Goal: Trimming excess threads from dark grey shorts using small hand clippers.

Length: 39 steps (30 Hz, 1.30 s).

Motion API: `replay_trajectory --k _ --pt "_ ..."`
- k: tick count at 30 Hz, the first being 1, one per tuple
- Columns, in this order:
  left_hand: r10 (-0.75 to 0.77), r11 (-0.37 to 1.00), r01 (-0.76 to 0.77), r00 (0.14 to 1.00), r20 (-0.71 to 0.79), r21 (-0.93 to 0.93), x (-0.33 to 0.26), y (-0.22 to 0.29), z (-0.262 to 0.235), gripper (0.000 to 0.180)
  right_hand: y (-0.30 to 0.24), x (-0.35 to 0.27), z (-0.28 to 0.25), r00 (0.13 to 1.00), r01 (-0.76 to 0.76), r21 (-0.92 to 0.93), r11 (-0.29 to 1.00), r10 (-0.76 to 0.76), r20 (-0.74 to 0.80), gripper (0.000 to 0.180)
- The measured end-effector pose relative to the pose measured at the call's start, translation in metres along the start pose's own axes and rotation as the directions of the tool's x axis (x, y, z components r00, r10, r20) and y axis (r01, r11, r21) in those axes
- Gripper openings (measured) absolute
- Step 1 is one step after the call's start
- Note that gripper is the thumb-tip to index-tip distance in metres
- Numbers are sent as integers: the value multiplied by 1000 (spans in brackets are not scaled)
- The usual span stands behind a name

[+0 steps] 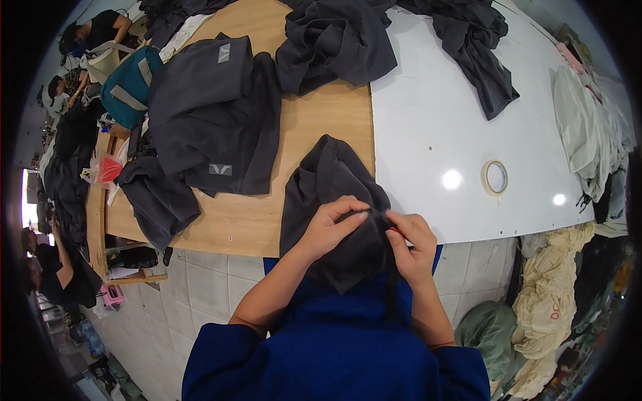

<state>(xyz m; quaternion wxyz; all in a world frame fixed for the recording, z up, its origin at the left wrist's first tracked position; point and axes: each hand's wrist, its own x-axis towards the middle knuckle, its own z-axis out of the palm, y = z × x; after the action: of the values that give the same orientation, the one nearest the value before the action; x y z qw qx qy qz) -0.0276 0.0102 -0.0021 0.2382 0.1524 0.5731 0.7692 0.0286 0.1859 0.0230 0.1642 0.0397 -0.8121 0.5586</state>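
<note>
A dark grey garment [330,170] lies partly on the table's near edge and hangs down in front of my blue shirt. My left hand [338,224] is closed, its thumb and fingers pinching a fold of the cloth. Close beside it on the right, my right hand [412,246] is closed too, its fingertips at the same spot of cloth. A small red thing [394,230] shows between its thumb and forefinger; most of it is hidden, so its kind cannot be told. A dark strip [391,297] dangles below the right hand.
Folded grey garments with shiny patches [207,120] lie at the left, more crumpled ones [334,50] at the far side. A tape roll [495,178] sits on the white tabletop [428,194]. A teal bag [130,87] stands at the left; cream cloth [545,301] is heaped at the right. Other people are at the far left.
</note>
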Motion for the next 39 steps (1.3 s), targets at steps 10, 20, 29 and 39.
replay_trajectory --k 10,20,29,39 --pt "181 765 -19 966 -186 644 20 55 -17 10 47 -2 -8 740 -668 309 677 562 369 20" --pt "254 906 -49 858 -447 420 2 14 -45 12 45 3 -4 855 -490 39 871 489 -175 28" --pt "440 360 53 871 -220 931 7 26 -11 29 30 19 17 998 -57 -396 917 50 -28 17" --pt "-270 959 268 963 8 97 14 44 -17 28 16 13 6 740 -567 572 593 672 37 11"
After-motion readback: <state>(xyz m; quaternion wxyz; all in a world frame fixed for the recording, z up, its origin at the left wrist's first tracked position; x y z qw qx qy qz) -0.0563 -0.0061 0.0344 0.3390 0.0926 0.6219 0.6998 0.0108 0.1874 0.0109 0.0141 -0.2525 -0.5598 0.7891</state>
